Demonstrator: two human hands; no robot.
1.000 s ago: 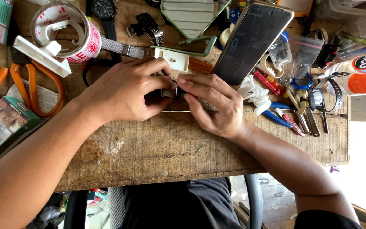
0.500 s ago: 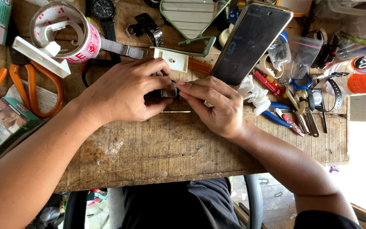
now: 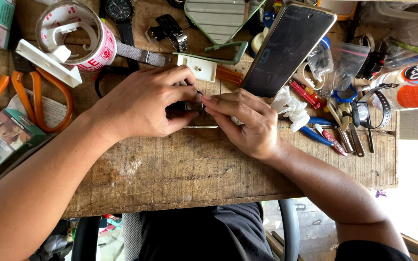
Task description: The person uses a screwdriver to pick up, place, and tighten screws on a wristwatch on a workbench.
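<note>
A small dark round part [image 3: 195,102] — possibly a watch case, though it is mostly hidden by the fingers — is being held just above the middle of the worn wooden bench [image 3: 180,169]. It is being pinched from one side by the fingertips of the left hand [image 3: 143,104] and from the other by the thumb and forefinger of the right hand [image 3: 247,121]; both hands are closed on it and touching each other. A thin metal rod [image 3: 201,127] is lying on the bench just beneath them.

Judged from the grip, a fitting or pressing step on the part is being carried out; the next move is likely calling for steady, even pressure without slipping.

Beside the hands, a dark phone [image 3: 289,48] is being propped upright. Further out, a tape roll [image 3: 76,36], orange-handled scissors [image 3: 35,104] and blue-handled pliers [image 3: 318,135] are lying.
</note>
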